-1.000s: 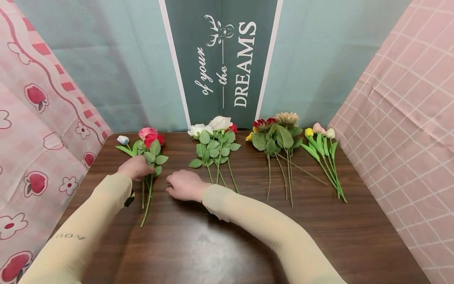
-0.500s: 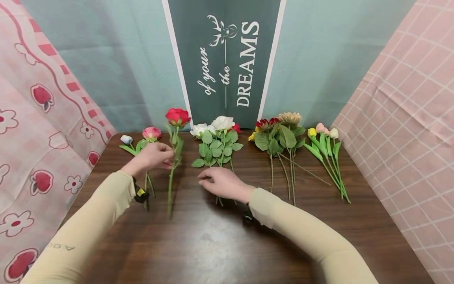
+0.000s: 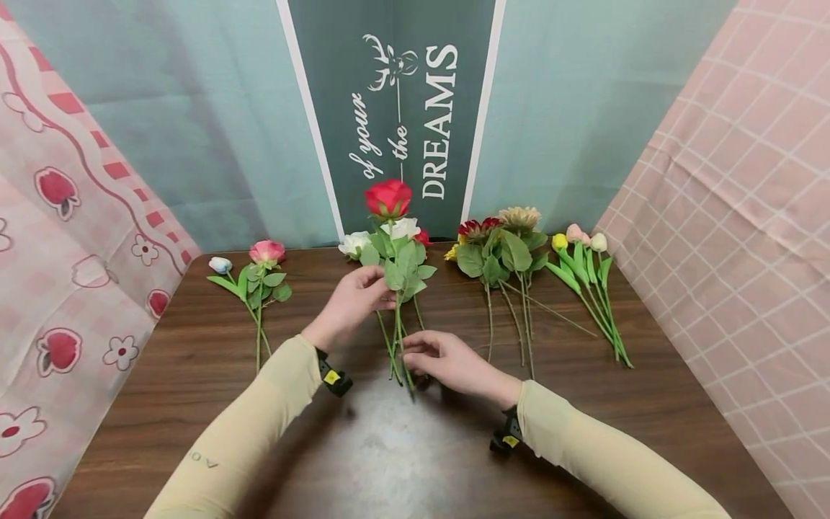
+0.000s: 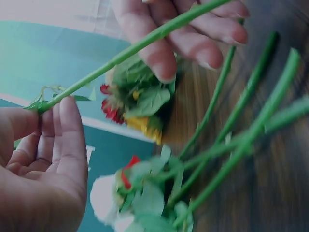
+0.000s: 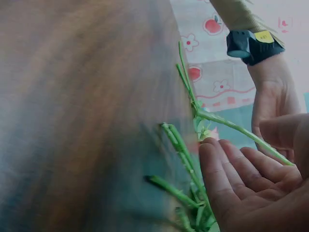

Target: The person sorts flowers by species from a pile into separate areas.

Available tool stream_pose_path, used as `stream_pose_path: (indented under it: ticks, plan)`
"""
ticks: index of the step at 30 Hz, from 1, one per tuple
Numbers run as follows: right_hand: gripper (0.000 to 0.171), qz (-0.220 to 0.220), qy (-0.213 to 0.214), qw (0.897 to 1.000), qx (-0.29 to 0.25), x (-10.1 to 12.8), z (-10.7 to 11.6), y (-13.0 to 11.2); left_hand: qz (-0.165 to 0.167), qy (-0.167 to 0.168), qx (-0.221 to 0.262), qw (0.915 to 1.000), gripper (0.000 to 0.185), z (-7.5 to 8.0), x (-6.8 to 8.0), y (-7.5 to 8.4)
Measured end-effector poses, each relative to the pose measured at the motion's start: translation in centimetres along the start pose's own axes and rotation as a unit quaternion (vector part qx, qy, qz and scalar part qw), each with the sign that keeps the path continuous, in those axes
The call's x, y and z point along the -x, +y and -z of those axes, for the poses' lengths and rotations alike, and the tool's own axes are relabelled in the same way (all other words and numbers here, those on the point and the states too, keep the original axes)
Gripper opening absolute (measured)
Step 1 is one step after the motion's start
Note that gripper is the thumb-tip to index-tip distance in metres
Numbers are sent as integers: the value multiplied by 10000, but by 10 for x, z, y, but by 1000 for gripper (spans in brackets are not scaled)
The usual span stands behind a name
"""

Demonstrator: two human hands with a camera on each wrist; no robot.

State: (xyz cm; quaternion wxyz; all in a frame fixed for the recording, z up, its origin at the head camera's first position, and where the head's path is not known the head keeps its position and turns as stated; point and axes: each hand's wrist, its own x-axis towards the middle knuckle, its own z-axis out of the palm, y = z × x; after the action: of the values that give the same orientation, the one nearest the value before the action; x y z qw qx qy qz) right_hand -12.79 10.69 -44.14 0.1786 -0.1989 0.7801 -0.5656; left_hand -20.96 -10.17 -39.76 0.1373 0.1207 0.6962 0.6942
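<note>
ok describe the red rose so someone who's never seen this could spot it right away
Find the dark green banner behind the table. Just below its "DREAMS" lettering, the left hand holds the red rose up over the white roses lying there. It is the only flower lifted off the table, its bloom topping all others.
</note>
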Motion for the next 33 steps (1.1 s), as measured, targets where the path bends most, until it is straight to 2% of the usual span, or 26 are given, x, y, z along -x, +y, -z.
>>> stream_pose_path:
  ticks: [5,11,17,20,25,28,33]
  plan:
    - [32,-41,243,9982,-538,5,-1,7,-149,6,209,9997,24,-18,-5,-5]
    - [28,-99,497,9957,-772,2,-1,12,-104,124,256,9995,22,-27,-3,-9]
    - [27,-149,574,9960,-672,-4,0,13,-217,64,-200,9995,17,-25,2,-19]
    - [26,-147,547,9972,-483,-7,0,13,-215,189,-374,9989,19,-22,2,-21]
    - [32,-166,695,9970,313,-6,4,10,90,430,-221,9988,24,-11,-3,-21]
    - [36,-94,922,9916,907,-4,10,5,359,561,-56,9978,27,-1,-8,-22]
    - [33,110,1340,9769,1661,1,20,2,778,714,-76,9944,29,17,-17,-28]
